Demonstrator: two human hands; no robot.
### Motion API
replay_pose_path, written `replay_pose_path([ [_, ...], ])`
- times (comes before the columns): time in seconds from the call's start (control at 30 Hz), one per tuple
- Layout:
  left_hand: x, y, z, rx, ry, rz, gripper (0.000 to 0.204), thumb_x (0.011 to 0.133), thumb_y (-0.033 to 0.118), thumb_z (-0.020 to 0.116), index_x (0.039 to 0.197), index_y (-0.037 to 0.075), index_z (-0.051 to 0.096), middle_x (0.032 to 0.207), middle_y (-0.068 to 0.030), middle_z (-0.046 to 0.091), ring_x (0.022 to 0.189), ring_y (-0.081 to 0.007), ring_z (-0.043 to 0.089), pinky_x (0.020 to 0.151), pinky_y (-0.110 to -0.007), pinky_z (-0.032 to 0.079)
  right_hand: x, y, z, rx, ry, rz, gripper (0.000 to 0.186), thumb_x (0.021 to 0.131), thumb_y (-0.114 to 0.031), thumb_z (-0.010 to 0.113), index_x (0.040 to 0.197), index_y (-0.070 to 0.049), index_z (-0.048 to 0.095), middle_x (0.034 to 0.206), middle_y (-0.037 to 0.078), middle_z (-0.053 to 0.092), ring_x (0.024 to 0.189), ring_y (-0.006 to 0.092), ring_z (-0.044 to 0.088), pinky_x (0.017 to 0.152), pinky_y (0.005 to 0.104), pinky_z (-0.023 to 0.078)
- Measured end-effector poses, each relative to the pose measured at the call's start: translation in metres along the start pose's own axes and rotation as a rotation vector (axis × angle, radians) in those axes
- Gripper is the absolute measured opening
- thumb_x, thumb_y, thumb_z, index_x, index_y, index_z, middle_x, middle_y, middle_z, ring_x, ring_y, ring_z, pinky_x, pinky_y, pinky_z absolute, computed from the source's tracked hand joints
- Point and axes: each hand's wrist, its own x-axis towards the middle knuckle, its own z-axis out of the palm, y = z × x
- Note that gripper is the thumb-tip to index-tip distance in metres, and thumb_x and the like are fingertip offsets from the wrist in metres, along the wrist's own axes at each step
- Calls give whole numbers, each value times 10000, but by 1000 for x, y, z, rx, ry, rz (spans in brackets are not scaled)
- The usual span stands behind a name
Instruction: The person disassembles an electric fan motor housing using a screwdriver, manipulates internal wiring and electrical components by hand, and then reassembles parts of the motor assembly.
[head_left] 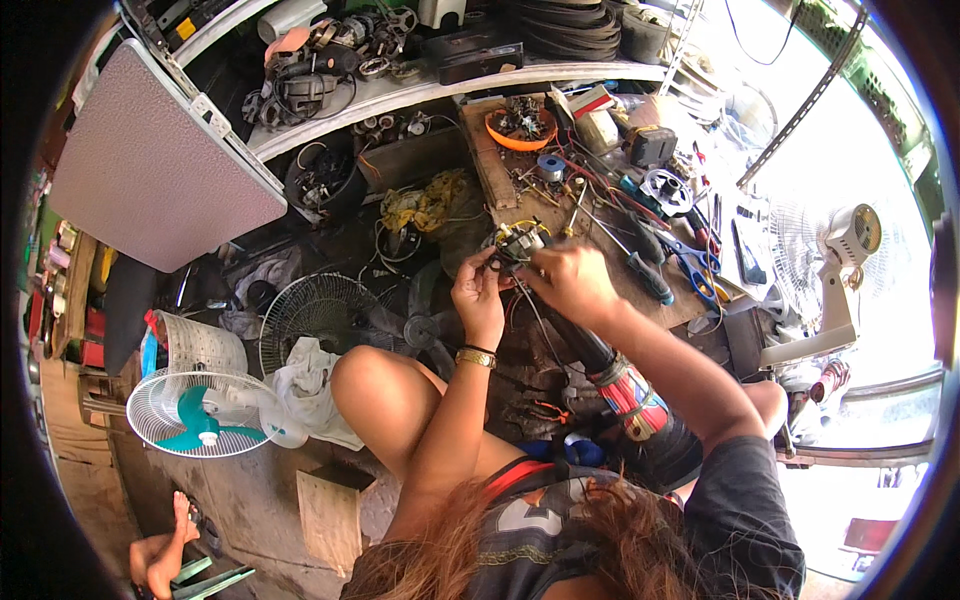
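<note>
In front of me, at the edge of the cluttered wooden board, is a small fan-motor-like part (520, 240) with yellow wires and bare metal. My left hand (478, 298) is closed on its left side, thumb and fingers pressed together. My right hand (573, 282) is bent in a pinch against the part's right side; what its fingertips hold is hidden. A grey cable (538, 318) runs down from the part. Below the hands a dark pole (585, 345) slants across, wrapped with a red and blue patterned band (632, 400).
Blue-handled scissors (698, 270), a screwdriver (650, 278), a solder spool (550, 167) and an orange bowl (520, 140) of small parts lie on the board. A beige fan (840, 280) stands right, a teal-bladed fan (200, 420) left. Another person's leg (170, 550) shows lower left.
</note>
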Motion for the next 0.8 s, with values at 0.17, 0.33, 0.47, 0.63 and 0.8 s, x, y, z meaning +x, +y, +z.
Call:
replay_pose_path([
  [0.17, 5, -1, 0, 326, 14, 275, 173, 954, -20, 540, 1113, -21, 607, 1044, -55, 649, 847, -96, 620, 743, -247, 524, -30, -15, 21, 67, 6, 175, 232, 818, -308, 715, 848, -83, 672, 699, 125, 657, 642, 321, 658, 591, 427, 517],
  [0.33, 4, -2, 2, 133, 4, 133, 171, 949, -30, 545, 1108, -25, 608, 1019, -51, 653, 823, -95, 620, 728, -236, 513, -12, -14, 9, 205, 174, -64, 260, 787, -255, 751, 920, -68, 629, 855, 98, 628, 736, 316, 652, 619, 409, 517],
  [0.47, 3, -5, 0, 51, -8, 86, 172, 949, -27, 545, 1110, -20, 607, 982, -48, 647, 773, -80, 618, 671, -222, 534, 11, -9, -7, 287, 105, -263, 252, 790, -229, 741, 921, -59, 609, 919, 90, 588, 781, 317, 634, 634, 407, 510],
  [0.63, 4, -5, 3, 83, -24, 105, 193, 941, -53, 530, 1114, -16, 606, 952, -47, 640, 728, -64, 608, 627, -224, 562, 35, -2, -10, 313, -36, -320, 136, 822, -174, 690, 867, -59, 631, 816, 102, 603, 756, 339, 628, 645, 427, 504],
  [0.8, 3, -5, 6, 195, -21, 137, 166, 959, -16, 525, 1105, -1, 602, 909, -23, 617, 703, -62, 603, 632, -228, 558, 66, -5, -3, 375, -106, -130, 125, 801, -98, 681, 898, -25, 650, 761, 148, 654, 759, 336, 657, 660, 399, 508],
])
